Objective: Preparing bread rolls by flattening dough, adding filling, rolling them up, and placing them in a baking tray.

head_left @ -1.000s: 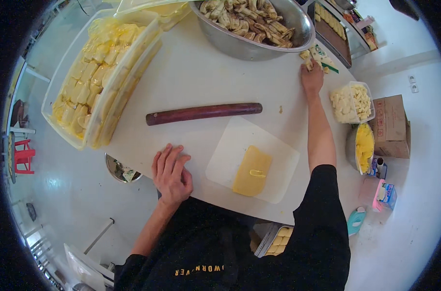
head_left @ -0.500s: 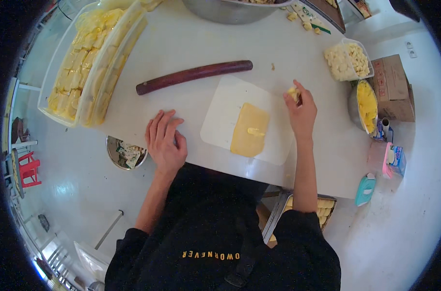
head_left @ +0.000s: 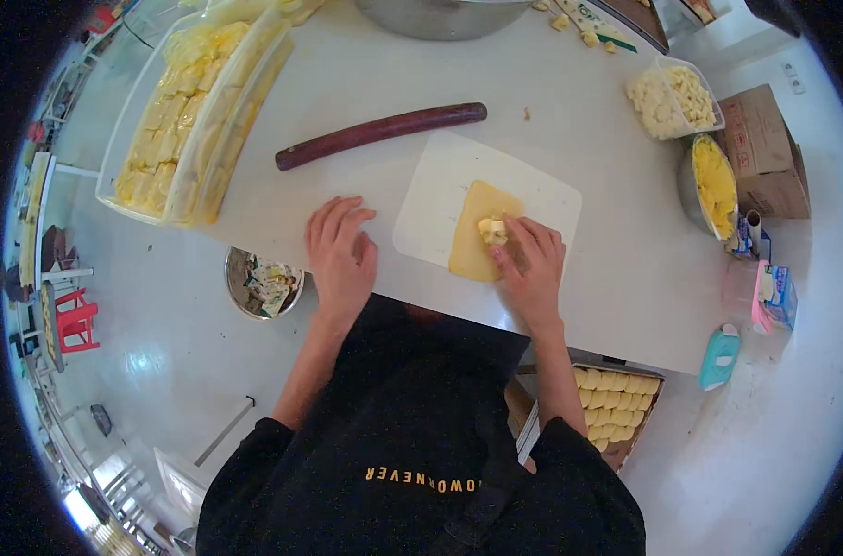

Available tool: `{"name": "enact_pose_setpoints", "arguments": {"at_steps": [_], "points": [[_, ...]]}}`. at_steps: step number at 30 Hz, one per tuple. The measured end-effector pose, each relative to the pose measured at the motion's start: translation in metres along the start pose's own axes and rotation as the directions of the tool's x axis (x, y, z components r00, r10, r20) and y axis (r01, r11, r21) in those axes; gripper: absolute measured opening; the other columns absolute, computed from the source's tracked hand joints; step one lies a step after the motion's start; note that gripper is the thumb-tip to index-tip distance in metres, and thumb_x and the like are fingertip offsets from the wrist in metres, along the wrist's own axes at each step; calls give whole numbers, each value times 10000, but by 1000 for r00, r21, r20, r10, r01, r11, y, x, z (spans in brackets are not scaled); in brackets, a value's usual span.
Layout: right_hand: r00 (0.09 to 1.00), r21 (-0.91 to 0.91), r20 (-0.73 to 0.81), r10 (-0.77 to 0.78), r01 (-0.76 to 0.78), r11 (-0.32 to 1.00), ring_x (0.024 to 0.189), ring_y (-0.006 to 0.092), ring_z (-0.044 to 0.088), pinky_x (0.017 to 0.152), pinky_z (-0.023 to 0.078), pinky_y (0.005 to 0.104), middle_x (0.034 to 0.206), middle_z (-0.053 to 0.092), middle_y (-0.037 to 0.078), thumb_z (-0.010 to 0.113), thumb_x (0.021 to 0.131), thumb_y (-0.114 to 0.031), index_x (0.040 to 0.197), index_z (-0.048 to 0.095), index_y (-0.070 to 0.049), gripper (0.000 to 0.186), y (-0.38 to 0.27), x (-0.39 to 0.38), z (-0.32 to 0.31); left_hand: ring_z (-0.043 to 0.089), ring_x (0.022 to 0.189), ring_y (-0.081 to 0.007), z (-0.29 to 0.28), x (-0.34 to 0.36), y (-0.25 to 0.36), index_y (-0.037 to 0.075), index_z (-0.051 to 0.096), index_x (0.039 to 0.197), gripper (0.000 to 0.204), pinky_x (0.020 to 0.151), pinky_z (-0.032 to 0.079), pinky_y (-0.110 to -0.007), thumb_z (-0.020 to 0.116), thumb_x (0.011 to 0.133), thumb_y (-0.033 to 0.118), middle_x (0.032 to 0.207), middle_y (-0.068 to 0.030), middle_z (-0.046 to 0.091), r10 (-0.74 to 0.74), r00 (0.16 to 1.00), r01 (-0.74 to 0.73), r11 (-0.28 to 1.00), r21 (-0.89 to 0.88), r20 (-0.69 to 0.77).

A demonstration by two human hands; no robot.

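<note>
A flat sheet of yellow dough (head_left: 475,255) lies on a white cutting board (head_left: 426,199). Over its middle, the fingers of my right hand (head_left: 535,269) are closed around pale yellow chunks (head_left: 493,232), which appear to rest on the dough; their exact kind cannot be made out. My left hand (head_left: 343,255) is by the table's near edge, left of the board, fingers apart and holding nothing. Beyond both hands, a dark reddish-brown rolling stick (head_left: 382,135) lies across the table.
Clear plastic tubs (head_left: 182,199) of yellow dough pieces stand at the left. A tub of pale chunks (head_left: 662,102) and a metal bowl of yellow filling (head_left: 713,190) are at the right. Below the table edge sit a scrap bowl (head_left: 264,283) and a tray of rolls (head_left: 616,408).
My right hand has moved left and nearer, from beside the board onto the dough, bringing the pale chunks with it. My left hand stays open near the table edge.
</note>
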State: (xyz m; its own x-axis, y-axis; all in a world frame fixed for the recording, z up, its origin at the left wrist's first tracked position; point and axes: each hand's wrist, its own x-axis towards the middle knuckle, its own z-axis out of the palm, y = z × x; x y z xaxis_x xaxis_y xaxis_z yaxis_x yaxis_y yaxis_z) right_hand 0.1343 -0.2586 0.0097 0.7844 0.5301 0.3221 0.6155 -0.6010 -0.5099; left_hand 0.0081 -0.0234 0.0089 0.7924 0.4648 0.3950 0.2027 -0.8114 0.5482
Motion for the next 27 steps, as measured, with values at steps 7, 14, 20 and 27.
{"name": "enact_pose_setpoints", "arguments": {"at_steps": [7, 14, 20, 27], "points": [[998, 108, 44, 55, -60, 992, 1112, 257, 532, 966, 386, 377, 1148, 648, 61, 779, 767, -223, 1292, 600, -100, 568, -1, 1, 0, 495, 1243, -332, 28, 19, 48, 93, 631, 1090, 342, 1039, 391, -460, 629, 764, -10, 1242, -88, 592, 120, 983, -77, 959, -274, 142], [993, 146, 79, 91, -102, 984, 1060, 249, 543, 955, 376, 376, 1133, 654, 54, 794, 750, -215, 1291, 602, -105, 584, -8, 3, 0, 435, 1312, -318, 45, 26, 64, 110, 538, 1320, 555, 1108, 251, -483, 663, 784, 40, 1293, -99, 581, 238, 906, -139, 948, -286, 351], [995, 125, 84, 60, -71, 990, 1030, 244, 541, 926, 391, 377, 1087, 657, 36, 804, 736, -206, 1257, 626, -114, 558, -7, 1, -2, 432, 1309, -282, 49, 26, 55, 126, 486, 1381, 638, 1100, 237, -474, 720, 788, 106, 1298, -69, 579, 318, 853, -203, 932, -299, 414], [926, 8, 207, -315, 321, 947, 851, 253, 557, 826, 431, 380, 854, 627, 45, 809, 688, -161, 925, 701, -112, 264, -15, -9, -24, 529, 1123, -269, 24, 8, 50, 130, 624, 1192, 467, 981, 392, -432, 773, 749, 145, 1151, -48, 610, 271, 846, -143, 945, -294, 460]]}}
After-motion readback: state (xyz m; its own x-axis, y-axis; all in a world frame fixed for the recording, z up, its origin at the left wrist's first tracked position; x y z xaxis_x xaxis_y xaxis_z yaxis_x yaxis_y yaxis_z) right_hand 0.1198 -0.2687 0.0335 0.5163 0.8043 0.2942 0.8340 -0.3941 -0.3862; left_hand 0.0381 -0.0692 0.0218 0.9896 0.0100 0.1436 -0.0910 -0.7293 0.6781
